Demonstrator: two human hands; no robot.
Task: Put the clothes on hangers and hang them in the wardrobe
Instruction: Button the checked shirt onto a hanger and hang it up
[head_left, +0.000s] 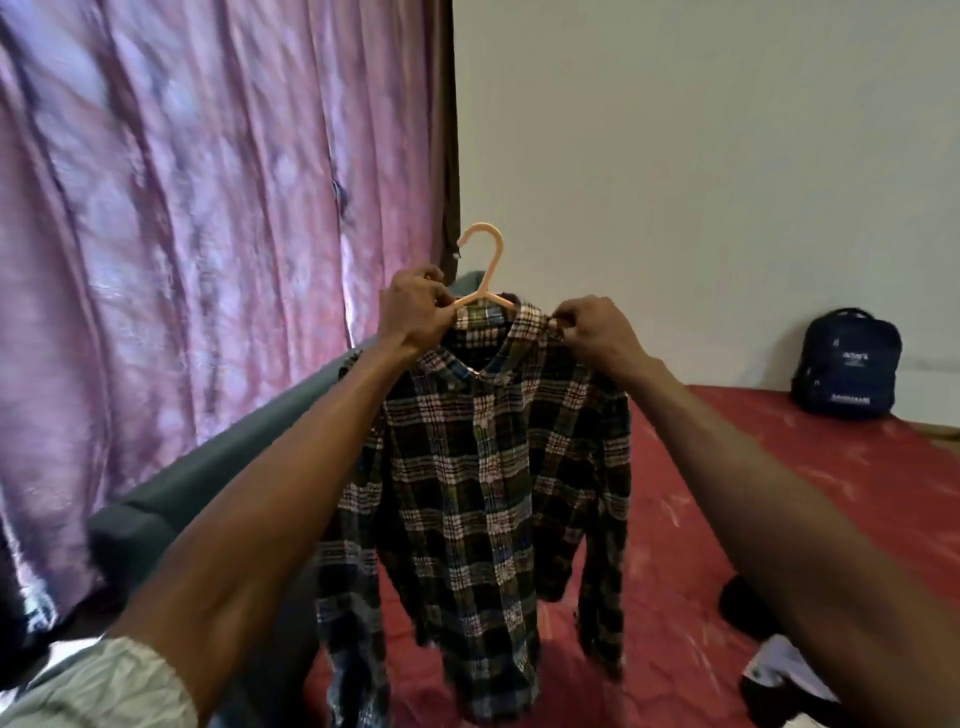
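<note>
Hanging from a pale peach plastic hanger (483, 270), a dark green, blue and white plaid button-front shirt (483, 467) is held up in mid-air at the centre of the view, its sleeves drooping toward six o'clock above a dark red bed cover (727, 519). The hanger's shoulder at nine o'clock of the collar is gripped by the left hand (413, 312), whose fingers are curled around the plastic and the fabric edge. The collar at three o'clock is pinched by the right hand (592, 327), thumb and fingers closed on the cloth. The hanger's hook is seen pointing up toward twelve o'clock, free of any rail. A shiny purple-pink curtain (182, 260) is seen filling the nine o'clock side, with a grey padded bed frame (234, 447) running below it. A dark navy backpack (847, 364) is propped against the white wall (701, 156) at three o'clock. Black and white garments (769, 665) are lying on the cover at four o'clock.
</note>
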